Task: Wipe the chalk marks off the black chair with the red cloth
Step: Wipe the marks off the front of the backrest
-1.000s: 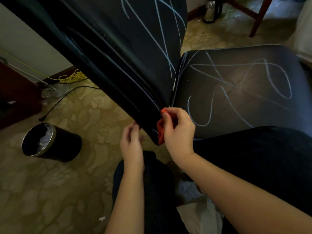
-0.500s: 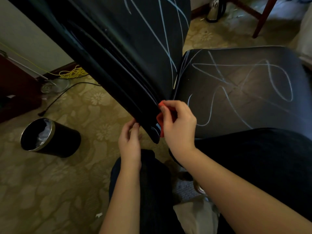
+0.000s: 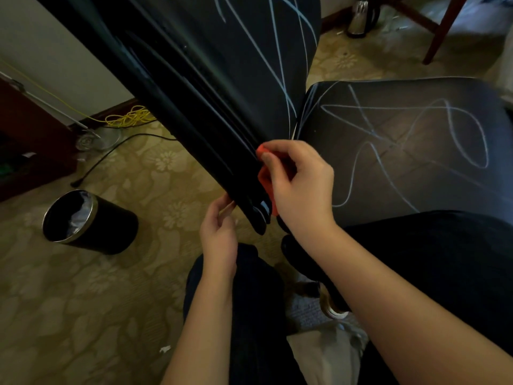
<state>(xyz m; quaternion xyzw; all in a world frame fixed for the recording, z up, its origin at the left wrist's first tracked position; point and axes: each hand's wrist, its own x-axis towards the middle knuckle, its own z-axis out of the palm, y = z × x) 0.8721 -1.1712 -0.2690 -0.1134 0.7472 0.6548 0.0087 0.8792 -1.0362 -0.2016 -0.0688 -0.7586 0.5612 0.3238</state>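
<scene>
The black chair fills the upper half of the head view. Its backrest slants from top left down to centre, and its seat lies to the right. White chalk lines cross both. My right hand grips the bunched red cloth against the lower side edge of the backrest, near the joint with the seat. Most of the cloth is hidden under my fingers. My left hand touches the backrest's rear edge just below, fingertips on the black frame; how firmly it holds is unclear.
A black waste bin with a liner lies tipped on the patterned floor at left. Yellow cable and a black cord run along the wall. A metal kettle and a red wooden chair leg stand beyond the chair. My dark-clothed legs fill the lower middle.
My right hand has slid the red cloth a little up the backrest edge. My left hand has stayed at the lower edge.
</scene>
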